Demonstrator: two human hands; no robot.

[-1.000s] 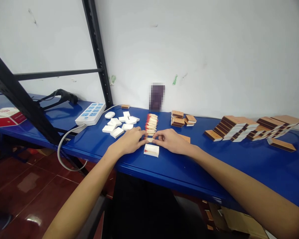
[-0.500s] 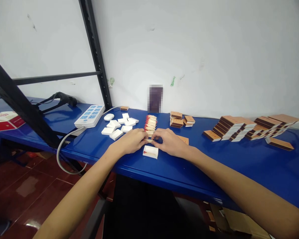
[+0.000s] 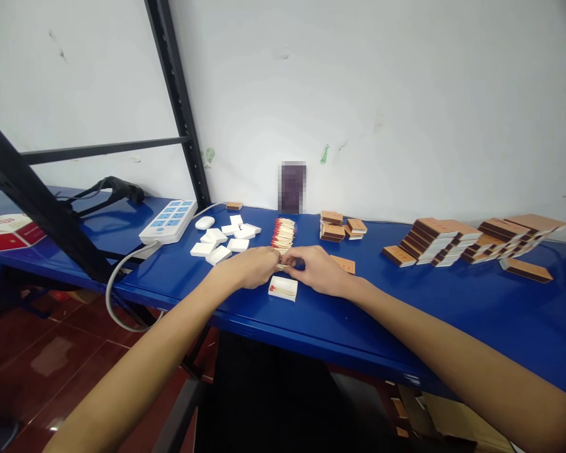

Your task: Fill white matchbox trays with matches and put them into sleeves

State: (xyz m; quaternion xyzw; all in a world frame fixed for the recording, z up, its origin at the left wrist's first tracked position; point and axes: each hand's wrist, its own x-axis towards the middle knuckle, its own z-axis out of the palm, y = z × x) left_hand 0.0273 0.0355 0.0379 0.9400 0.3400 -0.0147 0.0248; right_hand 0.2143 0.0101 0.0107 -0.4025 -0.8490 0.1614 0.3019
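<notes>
A pile of red-tipped matches (image 3: 283, 234) lies on the blue table in front of me. At its near end, my left hand (image 3: 260, 267) and my right hand (image 3: 311, 269) meet, fingers closed. Pale matchsticks show between the right fingertips; the left fingertips are mostly hidden, curled against the same matches. Just below the hands sits a white matchbox tray (image 3: 283, 297) with a few matches lying in it, red heads to the left. An orange matchbox sleeve (image 3: 344, 265) is partly covered by my right hand.
Several white trays (image 3: 218, 254) lie scattered on the left, near a white oval case (image 3: 204, 223) and a power strip (image 3: 168, 221). Small stacked matchboxes (image 3: 332, 231) stand behind my right hand, larger matchbox stacks (image 3: 434, 239) farther right. A black metal post (image 3: 177, 94) rises at left.
My left hand has turned slightly, its fingers closing in toward the right fingertips. The whole view has shifted a little. The tray remains in place below the hands.
</notes>
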